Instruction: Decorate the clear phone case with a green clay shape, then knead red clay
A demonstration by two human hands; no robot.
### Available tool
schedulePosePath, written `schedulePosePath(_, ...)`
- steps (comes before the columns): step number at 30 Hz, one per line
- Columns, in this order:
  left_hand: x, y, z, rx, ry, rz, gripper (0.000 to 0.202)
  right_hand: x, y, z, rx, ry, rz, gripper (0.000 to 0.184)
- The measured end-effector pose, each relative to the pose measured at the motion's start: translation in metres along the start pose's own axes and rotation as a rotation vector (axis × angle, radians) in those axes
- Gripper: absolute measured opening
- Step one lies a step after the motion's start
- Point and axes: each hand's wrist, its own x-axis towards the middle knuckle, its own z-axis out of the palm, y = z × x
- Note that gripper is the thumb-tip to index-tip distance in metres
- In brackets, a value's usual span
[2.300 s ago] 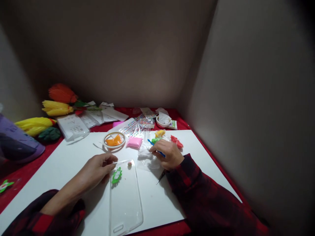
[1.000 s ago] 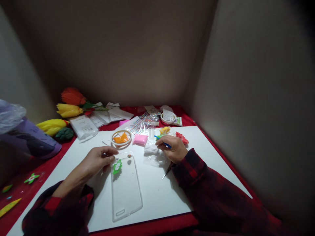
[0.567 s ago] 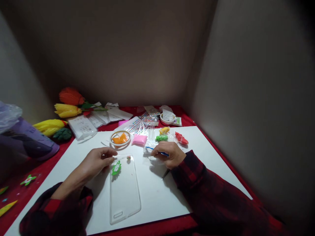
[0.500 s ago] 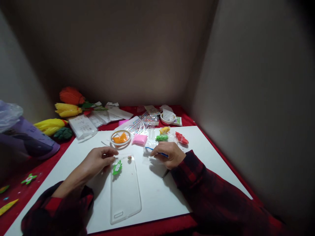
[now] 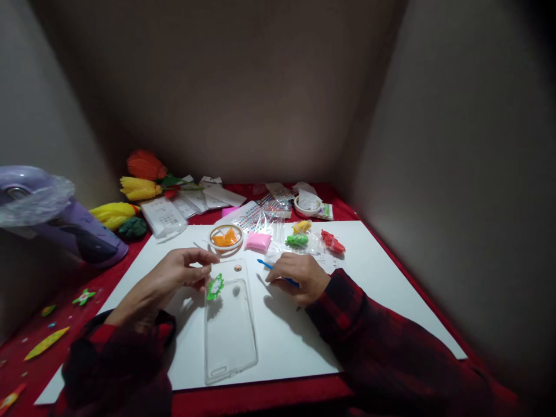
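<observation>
My left hand (image 5: 185,269) pinches the upper left corner of a clear phone case (image 5: 234,341). The case's top end is tipped up off the white board, and its shadow falls beneath. Stuck near that corner is a green-edged piece with a white middle (image 5: 215,287). A small round bit (image 5: 237,268) sits near the top right corner. Between the fingers of my right hand (image 5: 299,277) is a thin blue stick tool (image 5: 263,263), its tip pointing left towards the case but apart from it. The fingers hide the tool's middle.
Behind my hands lie orange clay in a ring (image 5: 226,237), a pink clay packet (image 5: 258,241), green (image 5: 297,240), yellow (image 5: 302,226) and red (image 5: 333,241) clay. Packets and gem sheets (image 5: 247,217) line the back. A purple tumbler (image 5: 91,234) stands left.
The case's top end has been raised by my left hand. My right hand has drawn the blue tool back from the white packet, nearer me. The view has turned slightly left.
</observation>
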Motion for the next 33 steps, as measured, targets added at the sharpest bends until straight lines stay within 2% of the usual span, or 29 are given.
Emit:
schedulePosePath(3,-0.004,0.000,-0.010,-0.065,0.034,0.018,0.030,0.004,-0.006,0.010,-0.076,-0.036,-0.006,0.014)
schedulePosePath(11,-0.020,0.009,-0.025,-0.171,0.249,-0.028,0.041,0.014,-0.022,0.034,-0.214,-0.138,-0.045,0.016)
schedulePosePath(23,-0.018,0.002,-0.029,-0.194,0.253,0.004,0.039,0.024,-0.032,0.046,-0.238,-0.190,0.065,0.011)
schedulePosePath(28,-0.015,-0.001,-0.029,-0.202,0.232,0.014,0.039,0.026,-0.036,0.038,-0.253,-0.159,0.058,0.010)
schedulePosePath(33,-0.015,0.001,-0.027,-0.227,0.196,0.009,0.039,0.021,-0.023,0.007,-0.233,0.011,0.126,0.016)
